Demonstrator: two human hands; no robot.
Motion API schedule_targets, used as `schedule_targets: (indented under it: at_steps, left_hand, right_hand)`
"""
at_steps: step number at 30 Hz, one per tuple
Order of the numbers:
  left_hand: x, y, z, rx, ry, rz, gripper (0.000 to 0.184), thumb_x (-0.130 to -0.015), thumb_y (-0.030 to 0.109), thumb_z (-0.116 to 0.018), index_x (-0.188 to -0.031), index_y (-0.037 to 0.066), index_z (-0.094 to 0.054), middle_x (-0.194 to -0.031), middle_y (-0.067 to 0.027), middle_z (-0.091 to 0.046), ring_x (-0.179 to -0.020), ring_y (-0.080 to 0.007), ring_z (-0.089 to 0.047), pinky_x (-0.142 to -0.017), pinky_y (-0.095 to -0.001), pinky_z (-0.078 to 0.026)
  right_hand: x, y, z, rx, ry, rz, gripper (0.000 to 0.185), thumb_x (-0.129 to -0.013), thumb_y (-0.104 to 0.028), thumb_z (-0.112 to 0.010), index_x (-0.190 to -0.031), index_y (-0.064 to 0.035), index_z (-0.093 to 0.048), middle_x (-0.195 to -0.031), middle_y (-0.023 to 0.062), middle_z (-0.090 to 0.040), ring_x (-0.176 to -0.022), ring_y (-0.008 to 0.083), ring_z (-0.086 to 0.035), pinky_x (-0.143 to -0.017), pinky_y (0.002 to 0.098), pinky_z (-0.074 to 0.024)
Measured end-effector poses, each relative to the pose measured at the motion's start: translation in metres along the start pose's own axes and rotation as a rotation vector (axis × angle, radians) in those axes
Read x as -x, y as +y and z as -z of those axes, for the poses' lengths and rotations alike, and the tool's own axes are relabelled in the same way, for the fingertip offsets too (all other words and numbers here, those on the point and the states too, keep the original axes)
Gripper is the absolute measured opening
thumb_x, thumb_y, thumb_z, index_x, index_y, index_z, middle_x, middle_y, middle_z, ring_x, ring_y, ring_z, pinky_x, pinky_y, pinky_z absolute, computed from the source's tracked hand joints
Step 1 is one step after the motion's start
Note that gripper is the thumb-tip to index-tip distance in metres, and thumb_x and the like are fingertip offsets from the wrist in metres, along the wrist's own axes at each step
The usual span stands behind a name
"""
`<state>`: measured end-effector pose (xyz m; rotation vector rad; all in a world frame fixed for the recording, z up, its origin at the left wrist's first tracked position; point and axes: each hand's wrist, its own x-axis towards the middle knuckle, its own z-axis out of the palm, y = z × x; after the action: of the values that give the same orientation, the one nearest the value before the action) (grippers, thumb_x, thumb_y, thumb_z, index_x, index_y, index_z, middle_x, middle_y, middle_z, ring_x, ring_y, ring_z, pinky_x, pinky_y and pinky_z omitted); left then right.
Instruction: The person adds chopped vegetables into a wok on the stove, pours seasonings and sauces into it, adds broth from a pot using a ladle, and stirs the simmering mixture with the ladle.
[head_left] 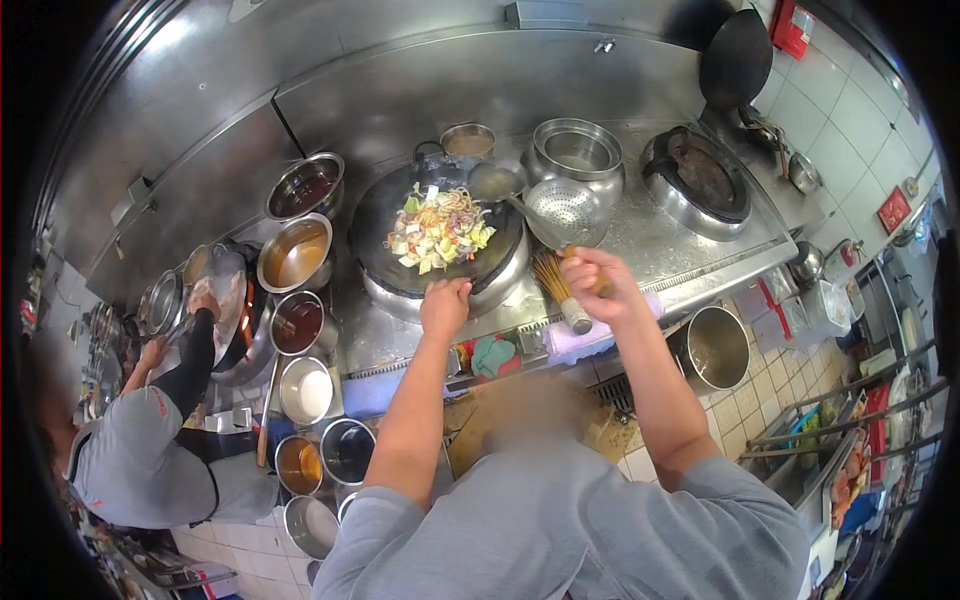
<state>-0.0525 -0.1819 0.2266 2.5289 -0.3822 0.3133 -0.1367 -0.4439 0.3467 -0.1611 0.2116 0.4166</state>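
Note:
My left hand (445, 305) is closed at the near edge of a dark wok (375, 235), gripping its rim; any cloth or handle under the fingers is hidden. Noodles with chopped white and green vegetables (440, 230) lie heaped in the wok. My right hand (600, 284) is wrapped round the wooden handle of a ladle (538, 222), whose bowl is over the wok's right side. Beside that hand, a perforated strainer (568, 205) rests near a steel pot (580, 150). A bamboo wok brush (560, 290) lies just below my right hand.
Steel bowls of sauces (295, 252) and pots line the left side. A co-worker (150, 440) handles another wok there. An unused burner ring (697, 180) sits at right, with a tall pot (716, 348) below the counter edge. Folded cloths (497, 355) lie along the front ledge.

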Motion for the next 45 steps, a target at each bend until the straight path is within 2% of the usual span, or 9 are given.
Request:
schedule_targets:
  at_steps: [4, 6, 14, 23, 26, 39, 41, 43, 45]
  left_hand:
    - [0.001, 0.002, -0.002, -0.08, 0.011, 0.008, 0.025, -0.09, 0.03, -0.053, -0.091, 0.01, -0.066, -0.086, -0.0148, -0.062, -0.088, -0.0351, -0.056, -0.081, -0.0437, -0.045]
    - [0.0, -0.002, -0.005, -0.072, 0.021, -0.002, 0.025, -0.09, 0.03, -0.053, -0.091, 0.009, -0.066, -0.085, -0.0148, -0.061, -0.088, -0.0354, -0.056, -0.08, -0.0436, -0.044]
    - [0.003, -0.012, -0.003, 0.009, 0.086, -0.117, 0.02, -0.087, 0.025, -0.057, -0.086, 0.007, -0.066, -0.081, -0.0151, -0.06, -0.081, -0.0355, -0.055, -0.079, -0.0427, -0.043]
    - [-0.001, -0.045, -0.02, 0.095, 0.054, -0.096, 0.017, -0.087, 0.015, -0.056, -0.088, 0.005, -0.07, -0.089, -0.015, -0.067, -0.086, -0.0317, -0.061, -0.079, -0.0411, -0.046]
    - [-0.011, -0.062, -0.027, 0.076, 0.033, -0.139, 0.02, -0.088, 0.016, -0.055, -0.086, 0.001, -0.068, -0.086, -0.0153, -0.066, -0.08, -0.0291, -0.061, -0.074, -0.0385, -0.047]
    - [-0.013, -0.015, -0.005, -0.432, -0.095, -0.08, 0.032, -0.095, 0.025, -0.045, -0.092, 0.0, -0.064, -0.085, -0.0203, -0.062, -0.082, -0.038, -0.057, -0.073, -0.0436, -0.044]
    - [-0.01, -0.012, -0.004, -0.362, -0.105, -0.032, 0.032, -0.095, 0.025, -0.046, -0.092, 0.0, -0.064, -0.086, -0.0212, -0.062, -0.08, -0.0387, -0.058, -0.072, -0.0444, -0.044]
    - [-0.014, -0.016, -0.006, -0.339, -0.106, 0.028, 0.032, -0.094, 0.026, -0.046, -0.092, 0.0, -0.064, -0.085, -0.0228, -0.063, -0.078, -0.0404, -0.059, -0.07, -0.0459, -0.044]
    - [-0.015, -0.02, -0.007, -0.351, -0.093, 0.011, 0.032, -0.094, 0.026, -0.046, -0.092, 0.0, -0.064, -0.084, -0.0231, -0.062, -0.078, -0.0404, -0.058, -0.07, -0.0461, -0.044]
  right_hand:
    - [-0.04, 0.025, 0.016, 0.641, 0.196, 0.102, 0.034, -0.089, -0.006, -0.053, -0.12, 0.0001, -0.041, -0.071, 0.0041, -0.048, -0.052, 0.0096, -0.047, -0.041, 0.0219, -0.0392]
    - [-0.048, 0.038, 0.042, 1.371, 0.384, 0.257, 0.04, -0.089, -0.008, -0.054, -0.126, -0.0055, -0.039, -0.068, 0.003, -0.049, -0.049, 0.0101, -0.046, -0.038, 0.0238, -0.0363]
    - [0.081, 0.014, 0.093, 0.658, 0.386, 0.478, 0.047, -0.092, -0.011, -0.053, -0.134, -0.0145, -0.033, -0.07, 0.0015, -0.048, -0.047, 0.0095, -0.043, -0.038, 0.0224, -0.0339]
    - [0.31, -0.026, 0.135, 1.07, 1.127, 0.538, 0.05, -0.091, -0.011, -0.048, -0.138, -0.0082, -0.03, -0.062, -0.0001, -0.044, -0.042, 0.0067, -0.042, -0.032, 0.0231, -0.0301]
    - [0.345, -0.03, 0.19, 1.697, 1.459, 0.65, 0.034, -0.085, -0.015, -0.054, -0.114, 0.0015, -0.047, -0.08, 0.021, -0.061, -0.074, 0.0365, -0.061, -0.068, 0.0436, -0.0466]
    - [0.273, -0.133, 0.384, 1.089, 1.778, 0.284, 0.04, -0.077, -0.011, -0.052, -0.116, -0.0017, -0.052, -0.103, 0.0279, -0.062, -0.104, 0.0417, -0.057, -0.089, 0.0453, -0.0455]
    - [0.268, -0.141, 0.44, 1.257, 1.823, 0.444, 0.027, -0.08, -0.009, -0.051, -0.105, -0.0011, -0.053, -0.088, 0.0252, -0.065, -0.081, 0.0371, -0.065, -0.07, 0.046, -0.0521]
    - [0.276, -0.154, 0.453, 0.45, 1.164, 0.578, 0.009, -0.084, -0.007, -0.049, -0.091, -0.0027, -0.051, -0.066, 0.0157, -0.06, -0.052, 0.0241, -0.059, -0.044, 0.038, -0.0477]
    - [0.285, -0.143, 0.402, 0.195, 1.157, 0.642, 0.004, -0.087, -0.005, -0.047, -0.083, -0.0053, -0.045, -0.054, 0.0048, -0.047, -0.039, 0.0116, -0.043, -0.033, 0.0263, -0.0358]
